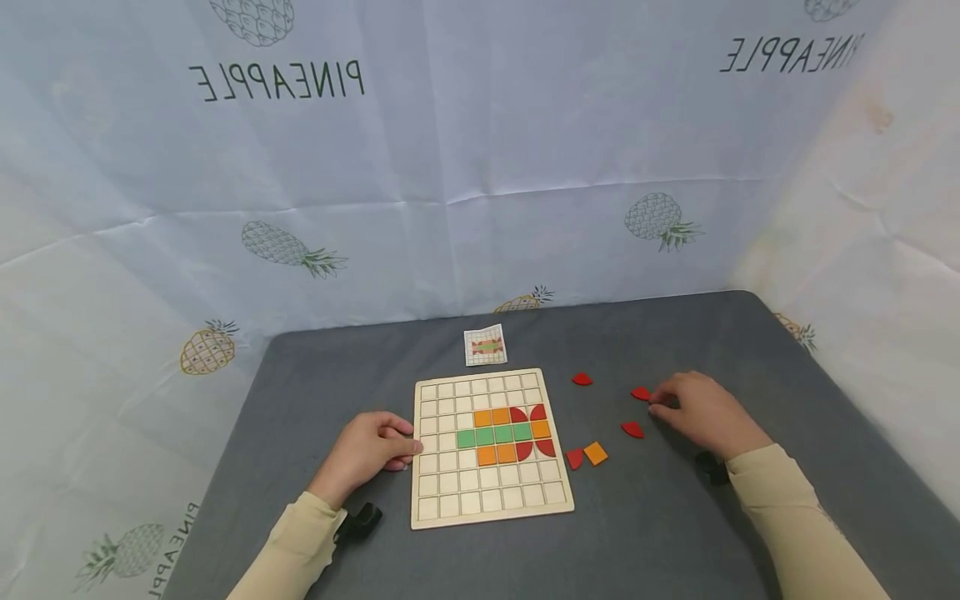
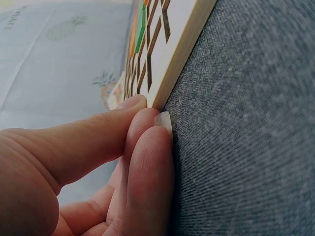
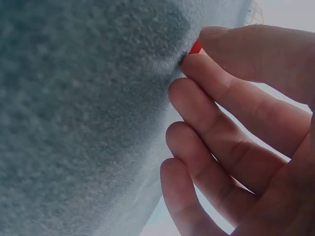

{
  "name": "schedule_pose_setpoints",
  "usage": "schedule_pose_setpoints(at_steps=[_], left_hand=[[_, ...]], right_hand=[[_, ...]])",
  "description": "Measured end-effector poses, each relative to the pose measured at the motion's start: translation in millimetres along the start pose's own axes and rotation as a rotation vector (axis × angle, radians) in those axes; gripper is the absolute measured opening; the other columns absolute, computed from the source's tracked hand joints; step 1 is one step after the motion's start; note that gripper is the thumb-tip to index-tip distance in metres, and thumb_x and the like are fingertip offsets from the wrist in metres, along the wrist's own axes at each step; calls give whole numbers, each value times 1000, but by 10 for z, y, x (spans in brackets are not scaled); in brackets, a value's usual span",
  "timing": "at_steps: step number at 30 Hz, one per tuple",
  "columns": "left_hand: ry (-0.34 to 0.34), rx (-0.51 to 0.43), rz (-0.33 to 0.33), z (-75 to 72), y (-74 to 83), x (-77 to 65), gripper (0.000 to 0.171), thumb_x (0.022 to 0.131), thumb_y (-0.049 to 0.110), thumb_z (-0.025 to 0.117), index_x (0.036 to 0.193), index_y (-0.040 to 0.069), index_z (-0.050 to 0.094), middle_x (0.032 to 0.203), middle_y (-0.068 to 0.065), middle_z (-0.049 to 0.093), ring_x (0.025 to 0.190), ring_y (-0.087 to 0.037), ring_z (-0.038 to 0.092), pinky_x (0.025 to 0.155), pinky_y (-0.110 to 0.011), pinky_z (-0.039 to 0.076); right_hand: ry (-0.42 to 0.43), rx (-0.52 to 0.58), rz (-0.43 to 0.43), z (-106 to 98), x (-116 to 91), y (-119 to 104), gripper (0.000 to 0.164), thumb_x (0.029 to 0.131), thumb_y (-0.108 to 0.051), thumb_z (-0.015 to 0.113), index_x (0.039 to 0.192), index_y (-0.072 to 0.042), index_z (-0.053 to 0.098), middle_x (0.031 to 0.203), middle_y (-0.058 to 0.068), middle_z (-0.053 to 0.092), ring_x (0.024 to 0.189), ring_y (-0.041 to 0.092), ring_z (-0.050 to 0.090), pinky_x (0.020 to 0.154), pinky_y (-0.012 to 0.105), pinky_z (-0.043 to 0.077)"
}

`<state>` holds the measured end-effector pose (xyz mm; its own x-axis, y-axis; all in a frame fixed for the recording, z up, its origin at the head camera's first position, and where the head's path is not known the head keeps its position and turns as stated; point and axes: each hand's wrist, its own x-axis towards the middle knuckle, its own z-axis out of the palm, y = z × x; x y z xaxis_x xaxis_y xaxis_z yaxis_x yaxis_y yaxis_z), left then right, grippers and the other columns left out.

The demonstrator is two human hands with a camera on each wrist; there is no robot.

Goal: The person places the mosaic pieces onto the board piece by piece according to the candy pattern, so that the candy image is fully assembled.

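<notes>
A square wooden grid board (image 1: 448, 483) lies on the table, with green and orange squares and red quarter-round tiles in some of its cells. My left hand (image 1: 372, 447) pinches the board's left edge. In the left wrist view, the thumb (image 2: 98, 132) lies over the rim and fingertips bend beneath it. To the right, my right hand (image 1: 696, 410) has its fingertips beside a red quarter-round tile (image 1: 641, 392). That tile (image 3: 196, 47) shows as a sliver in the gap between thumb and index finger. Most of its outline is visible from above.
Loose red tiles (image 1: 582, 379) lie right of the board, another (image 1: 632, 429) below the right fingertips. Near the board's right edge are a red tile (image 1: 574, 458) and an orange square (image 1: 596, 453). A pattern card (image 1: 485, 345) lies behind the board. Pineapple-print cloth (image 1: 450, 167) hangs behind the grey table.
</notes>
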<state>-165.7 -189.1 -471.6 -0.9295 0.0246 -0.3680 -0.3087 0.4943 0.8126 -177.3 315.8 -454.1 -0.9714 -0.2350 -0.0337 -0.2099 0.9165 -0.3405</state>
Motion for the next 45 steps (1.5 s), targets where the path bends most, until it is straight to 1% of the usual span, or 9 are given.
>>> schedule_pose_setpoints(at_steps=[7,12,20,27,33,37,41,45], left_hand=[[-1,-10,6,-1,-20,-3,29,87,13,92,108,2,75,86,-10,76,72,-18,75,68,-34,68],[1,-12,3,-4,-41,-7,30,86,13,92,108,2,75,85,-10,76,72,-18,75,68,-34,68],[8,-18,7,-8,-69,-17,30,86,14,93,108,3,75,85,-9,76,71,-17,75,68,-34,68],[12,-8,9,-10,-56,-10,30,86,14,93,108,3,75,85,-9,76,71,-17,74,67,-34,68],[9,-4,19,-9,-55,-1,31,86,16,93,108,4,76,84,-9,76,71,-18,74,68,-34,68],[2,-9,30,2,-59,5,30,86,16,93,108,4,76,84,-8,76,72,-18,74,68,-34,68],[-7,-16,37,19,-58,13,30,87,15,92,108,4,75,84,-9,76,72,-18,74,68,-35,68],[-3,-14,37,30,-44,21,29,87,15,92,108,4,76,84,-9,75,72,-18,74,68,-34,68]], right_hand=[[-21,0,20,-23,92,0,14,94,-18,84,102,-6,83,96,7,77,91,30,70,78,53,63],[-24,16,36,9,209,3,17,96,-22,82,101,-7,83,96,7,78,90,28,71,78,52,64],[-24,11,36,31,381,-126,22,95,-27,84,102,-6,84,97,9,79,88,26,69,77,51,64],[-30,10,30,74,446,-218,21,92,-26,86,101,-7,83,96,8,76,87,24,67,76,49,64],[-22,7,26,110,480,-221,18,92,-24,86,101,-9,83,96,6,75,90,25,66,81,52,63],[-23,2,15,117,485,-233,18,92,-23,87,101,-9,83,95,6,74,88,25,66,80,51,63],[-19,1,-1,139,528,-374,19,91,-23,87,102,-8,83,97,7,75,91,26,66,82,52,63],[-2,24,-38,196,644,-662,17,92,-24,87,104,-11,83,99,5,75,96,26,65,88,51,63]])
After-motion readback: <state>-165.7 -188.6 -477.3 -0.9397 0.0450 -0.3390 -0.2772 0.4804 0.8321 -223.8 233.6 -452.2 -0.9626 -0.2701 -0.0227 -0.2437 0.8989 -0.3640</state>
